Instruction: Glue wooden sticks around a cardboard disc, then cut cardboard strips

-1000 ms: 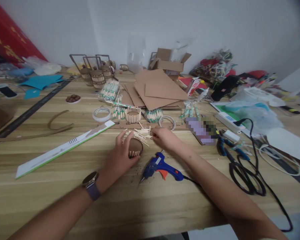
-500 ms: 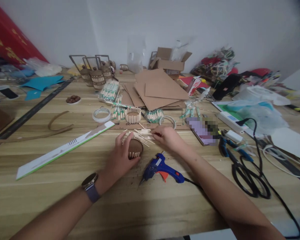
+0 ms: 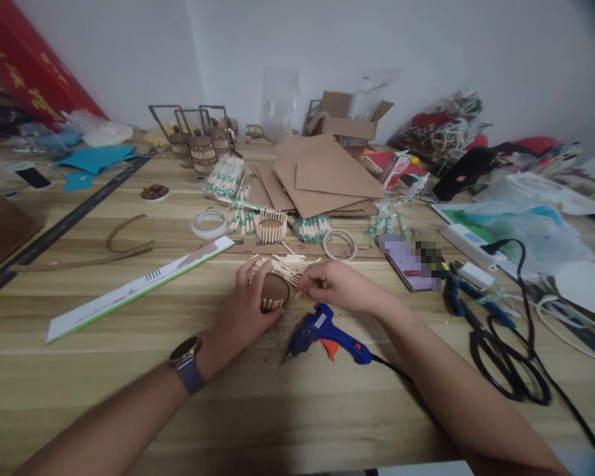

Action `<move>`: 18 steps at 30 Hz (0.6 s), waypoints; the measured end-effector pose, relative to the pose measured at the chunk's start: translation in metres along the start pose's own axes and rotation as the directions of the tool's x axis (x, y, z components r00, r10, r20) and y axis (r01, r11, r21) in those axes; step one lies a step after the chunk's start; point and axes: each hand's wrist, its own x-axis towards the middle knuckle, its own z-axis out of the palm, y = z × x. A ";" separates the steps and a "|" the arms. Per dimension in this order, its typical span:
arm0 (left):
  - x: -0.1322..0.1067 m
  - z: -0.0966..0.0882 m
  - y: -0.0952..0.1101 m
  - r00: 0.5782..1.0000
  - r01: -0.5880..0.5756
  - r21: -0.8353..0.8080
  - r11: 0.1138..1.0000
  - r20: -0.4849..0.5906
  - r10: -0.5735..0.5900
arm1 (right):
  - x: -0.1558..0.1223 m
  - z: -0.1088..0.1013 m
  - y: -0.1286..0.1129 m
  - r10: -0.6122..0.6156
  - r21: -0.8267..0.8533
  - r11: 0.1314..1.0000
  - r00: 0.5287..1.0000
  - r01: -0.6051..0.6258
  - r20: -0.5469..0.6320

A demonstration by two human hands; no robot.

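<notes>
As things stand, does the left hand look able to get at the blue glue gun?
Probably not without letting go: the left hand appears curled around the round brown piece. Otherwise the way looks free: the blue glue gun lies close by, nothing visibly blocking.

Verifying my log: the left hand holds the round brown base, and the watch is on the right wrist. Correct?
Wrong wrist: the head view shows the watch on the left wrist. The left hand holds the round brown base, as stated.
</notes>
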 end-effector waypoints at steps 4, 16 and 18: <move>0.000 -0.001 0.001 1.000 0.009 -0.014 1.000 -0.004 -0.009 | 0.005 0.013 0.000 -0.041 -0.056 0.998 0.999 0.042 0.025; 0.002 0.000 0.001 1.000 0.006 -0.046 0.999 0.000 -0.006 | 0.004 0.018 -0.006 -0.090 0.059 0.994 0.996 0.091 -0.016; 0.002 0.000 0.001 1.000 0.004 -0.048 0.999 -0.009 -0.004 | 0.006 0.022 -0.007 -0.080 0.066 0.994 0.996 0.082 -0.029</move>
